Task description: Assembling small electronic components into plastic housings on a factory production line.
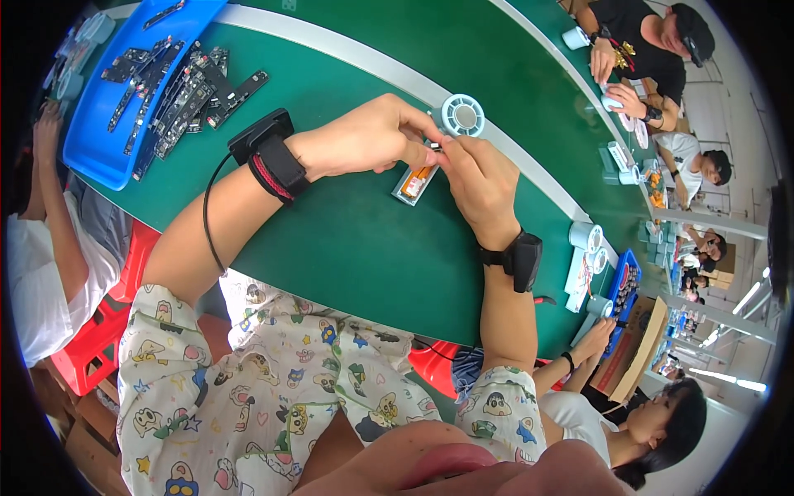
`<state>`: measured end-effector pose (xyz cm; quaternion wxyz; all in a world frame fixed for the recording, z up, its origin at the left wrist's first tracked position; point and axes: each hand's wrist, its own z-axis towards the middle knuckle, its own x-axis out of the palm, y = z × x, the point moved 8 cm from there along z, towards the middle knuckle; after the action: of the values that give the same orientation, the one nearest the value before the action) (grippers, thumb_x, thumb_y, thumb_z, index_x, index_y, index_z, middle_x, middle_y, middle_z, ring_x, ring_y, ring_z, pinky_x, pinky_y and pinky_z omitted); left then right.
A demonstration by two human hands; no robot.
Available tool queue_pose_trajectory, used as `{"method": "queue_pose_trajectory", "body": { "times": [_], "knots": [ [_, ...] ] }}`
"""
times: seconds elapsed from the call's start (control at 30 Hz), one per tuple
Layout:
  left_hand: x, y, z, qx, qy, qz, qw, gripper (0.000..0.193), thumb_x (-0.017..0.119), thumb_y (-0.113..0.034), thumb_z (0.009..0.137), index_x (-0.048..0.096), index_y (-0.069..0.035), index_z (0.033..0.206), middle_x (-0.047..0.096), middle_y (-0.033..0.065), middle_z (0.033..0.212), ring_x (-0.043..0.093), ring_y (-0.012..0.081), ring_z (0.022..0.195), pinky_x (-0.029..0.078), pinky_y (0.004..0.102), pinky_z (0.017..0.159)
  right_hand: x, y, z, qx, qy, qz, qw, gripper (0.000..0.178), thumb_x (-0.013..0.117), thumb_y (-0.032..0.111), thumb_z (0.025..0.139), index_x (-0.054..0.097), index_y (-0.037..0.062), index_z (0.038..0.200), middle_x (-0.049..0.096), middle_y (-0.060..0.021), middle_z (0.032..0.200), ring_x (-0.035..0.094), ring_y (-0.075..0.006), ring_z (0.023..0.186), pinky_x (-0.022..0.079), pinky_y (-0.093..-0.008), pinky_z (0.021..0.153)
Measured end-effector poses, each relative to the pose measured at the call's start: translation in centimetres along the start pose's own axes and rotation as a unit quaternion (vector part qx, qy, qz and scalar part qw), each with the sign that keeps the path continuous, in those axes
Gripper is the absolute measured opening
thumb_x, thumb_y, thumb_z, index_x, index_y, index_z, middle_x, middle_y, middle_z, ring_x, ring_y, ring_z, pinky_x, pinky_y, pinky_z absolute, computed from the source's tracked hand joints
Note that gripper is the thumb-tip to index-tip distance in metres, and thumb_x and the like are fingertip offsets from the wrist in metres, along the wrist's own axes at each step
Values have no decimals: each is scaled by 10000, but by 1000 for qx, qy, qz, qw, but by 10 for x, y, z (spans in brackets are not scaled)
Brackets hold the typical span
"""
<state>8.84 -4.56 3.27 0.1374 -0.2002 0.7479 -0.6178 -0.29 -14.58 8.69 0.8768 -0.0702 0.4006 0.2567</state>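
Observation:
Both of my hands meet over a light-blue plastic housing on the green table. Its round, ringed head shows just beyond my fingers. Below the fingers sticks out a narrow tray-like handle with an orange and white part inside. Where head and handle join is hidden by my hands. My left hand reaches in from the left, thumb and fingers pinched. My right hand is closed too, its fingertips touching the left ones. A tiny black-and-white piece shows between the fingertips; its kind is too small to tell.
At the left, a blue tray and the table beside it hold several black circuit boards. More light-blue housings and a blue bin lie at the right. Co-workers sit on both sides and across. A black cable hangs from my left wrist.

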Motion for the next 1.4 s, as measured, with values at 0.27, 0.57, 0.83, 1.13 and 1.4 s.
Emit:
{"method": "queue_pose_trajectory", "body": {
  "times": [0.27,0.57,0.83,1.13,1.4],
  "knots": [
    [2,8,7,25,-1,-17,1000,254,695,-137,922,725,-9,1140,661,27,784,472,70,589,366,252,521,1,-9,1,39,5,6,999,217,821,29,774,705,33,957,673,-78,880,670,-247,680,522,-344,552],
    [-11,5,1,74,-87,-71,991,272,662,-129,966,683,-34,1221,710,49,894,510,69,621,418,243,546,-2,20,12,96,46,83,991,185,767,-34,756,676,51,892,665,-67,945,677,-244,707,547,-349,588],
    [-14,6,6,95,-115,-72,986,243,651,-123,991,632,-48,1221,666,15,887,515,66,647,403,227,557,0,19,13,103,104,134,980,197,759,-46,762,712,63,918,688,-72,975,694,-238,850,574,-323,725],
    [-6,8,6,143,-102,-67,982,197,623,-83,998,588,-23,1182,705,78,932,637,128,787,525,286,690,8,-28,-9,334,-3,346,877,173,727,-62,883,733,-18,1050,704,-68,1025,682,-148,936,552,-265,794],
    [0,-16,-8,284,-176,203,920,340,645,-50,985,568,-16,1314,702,125,1127,694,231,1016,544,344,924,3,-49,-20,406,-97,339,844,150,707,-44,917,727,-29,1065,697,-63,1021,669,-135,904,538,-248,804]
  ]
}}
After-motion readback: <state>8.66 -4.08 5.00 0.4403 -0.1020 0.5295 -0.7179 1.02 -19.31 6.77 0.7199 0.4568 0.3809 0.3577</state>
